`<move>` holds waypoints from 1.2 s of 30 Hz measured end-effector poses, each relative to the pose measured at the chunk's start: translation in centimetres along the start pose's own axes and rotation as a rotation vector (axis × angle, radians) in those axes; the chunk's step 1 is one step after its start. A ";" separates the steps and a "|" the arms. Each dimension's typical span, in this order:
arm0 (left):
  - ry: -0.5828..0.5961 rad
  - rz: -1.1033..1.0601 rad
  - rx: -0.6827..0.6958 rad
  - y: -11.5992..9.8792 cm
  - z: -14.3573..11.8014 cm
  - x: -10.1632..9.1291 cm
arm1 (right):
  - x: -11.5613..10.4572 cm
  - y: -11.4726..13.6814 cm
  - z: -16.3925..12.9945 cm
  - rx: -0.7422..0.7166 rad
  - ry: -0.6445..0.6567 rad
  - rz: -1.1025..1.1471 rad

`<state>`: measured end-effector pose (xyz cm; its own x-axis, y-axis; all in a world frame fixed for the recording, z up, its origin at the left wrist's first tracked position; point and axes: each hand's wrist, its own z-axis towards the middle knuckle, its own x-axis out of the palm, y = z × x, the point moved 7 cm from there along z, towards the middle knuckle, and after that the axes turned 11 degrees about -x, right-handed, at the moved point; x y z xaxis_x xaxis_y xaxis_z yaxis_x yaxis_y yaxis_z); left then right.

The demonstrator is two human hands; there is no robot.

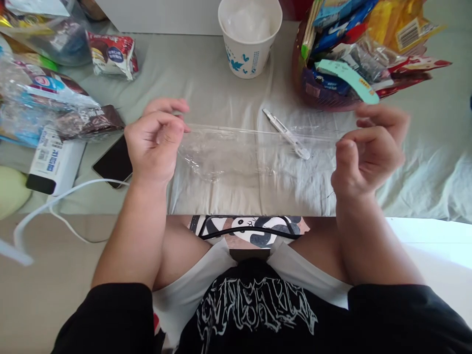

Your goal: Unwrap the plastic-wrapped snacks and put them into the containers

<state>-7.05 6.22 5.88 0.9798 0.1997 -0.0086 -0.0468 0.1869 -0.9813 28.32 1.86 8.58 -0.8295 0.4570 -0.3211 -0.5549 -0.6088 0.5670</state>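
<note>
The left hand point(157, 140) and right hand point(368, 150) each pinch an end of a clear bag point(236, 152), stretched between them above the cloth point(206, 73). A cutter point(285, 133) lies just beyond it; a cup point(250, 37) stands farther off, a phone point(113, 162) left

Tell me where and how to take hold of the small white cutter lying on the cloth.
Grip the white cutter across its slim middle, coming from above. It lies flat and slanted, its far end pointing to the paper cup, and its long sides are free between the left hand and right hand.
</note>
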 end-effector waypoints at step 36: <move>0.654 -0.024 -0.468 3.9 -5.2 10.2 | 8.4 -0.6 -4.9 0.789 0.414 0.558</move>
<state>3.72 3.98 0.95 0.9016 -0.4303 0.0450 -0.0796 -0.2672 -0.9603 21.38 2.89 1.76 -0.9943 -0.1059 -0.0120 -0.0118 -0.0020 0.9999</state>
